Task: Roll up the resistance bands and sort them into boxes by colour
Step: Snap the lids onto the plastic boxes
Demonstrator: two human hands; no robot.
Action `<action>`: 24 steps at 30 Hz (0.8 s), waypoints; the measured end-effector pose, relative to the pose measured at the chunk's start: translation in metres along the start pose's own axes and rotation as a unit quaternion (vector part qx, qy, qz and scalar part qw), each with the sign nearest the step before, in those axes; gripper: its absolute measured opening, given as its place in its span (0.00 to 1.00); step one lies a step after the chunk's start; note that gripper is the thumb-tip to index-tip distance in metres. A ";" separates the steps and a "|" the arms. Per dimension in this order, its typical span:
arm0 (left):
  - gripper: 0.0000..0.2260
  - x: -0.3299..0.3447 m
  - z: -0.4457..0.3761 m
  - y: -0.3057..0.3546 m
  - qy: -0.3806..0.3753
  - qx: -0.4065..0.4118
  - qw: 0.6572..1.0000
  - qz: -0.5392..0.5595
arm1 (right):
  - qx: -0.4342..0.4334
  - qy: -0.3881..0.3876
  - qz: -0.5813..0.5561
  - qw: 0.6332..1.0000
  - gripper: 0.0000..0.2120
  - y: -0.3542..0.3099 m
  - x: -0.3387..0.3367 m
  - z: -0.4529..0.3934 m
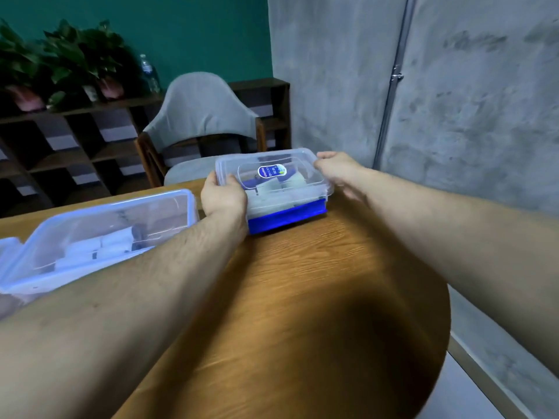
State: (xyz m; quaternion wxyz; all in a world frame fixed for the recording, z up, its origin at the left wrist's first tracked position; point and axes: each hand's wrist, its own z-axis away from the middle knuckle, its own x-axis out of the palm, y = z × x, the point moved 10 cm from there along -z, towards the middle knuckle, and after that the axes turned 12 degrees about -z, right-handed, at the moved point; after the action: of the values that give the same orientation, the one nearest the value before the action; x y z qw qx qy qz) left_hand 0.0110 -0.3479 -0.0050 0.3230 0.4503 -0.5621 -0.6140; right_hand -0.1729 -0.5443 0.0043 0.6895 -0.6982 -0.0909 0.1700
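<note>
A clear plastic box (290, 195) with a lid on it and a blue clasp (287, 217) along its near side stands at the far edge of the wooden table (302, 297). Pale rolled bands (272, 187) show through the lid. My left hand (222, 196) grips the box's left end, thumb on the lid. My right hand (335, 169) holds the lid's right far corner. A second clear box (99, 234) with a pale blue rim lies at the left, with whitish rolled bands (99, 247) inside, partly hidden by my left forearm.
A grey padded chair (201, 116) stands behind the table. Dark wooden shelves (75, 146) with potted plants (60, 65) and a water bottle (149, 72) line the green wall. A concrete wall (453, 101) is close on the right. The table's right edge curves.
</note>
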 end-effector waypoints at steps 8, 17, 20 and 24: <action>0.18 0.010 -0.001 -0.013 -0.029 -0.069 0.997 -0.036 | -0.051 0.006 0.149 0.988 0.14 -0.004 0.003 -0.013; 0.21 0.004 0.009 -0.006 -0.070 -0.046 0.976 -0.201 | -0.042 0.034 0.171 0.984 0.12 -0.006 -0.008 0.005; 0.20 0.000 0.019 -0.009 -0.078 -0.040 0.963 -0.253 | -0.038 0.026 0.213 0.976 0.11 -0.011 -0.012 0.024; 0.21 -0.007 0.040 -0.010 -0.099 -0.018 0.953 -0.286 | -0.033 0.028 0.250 0.967 0.13 -0.010 -0.024 0.052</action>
State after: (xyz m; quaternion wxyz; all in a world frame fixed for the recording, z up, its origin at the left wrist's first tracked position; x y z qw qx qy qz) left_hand -0.0218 -0.3242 -0.0149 0.0844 0.5230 -0.4281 -0.7322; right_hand -0.2133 -0.5043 0.0171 0.6039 -0.7257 0.1005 0.3139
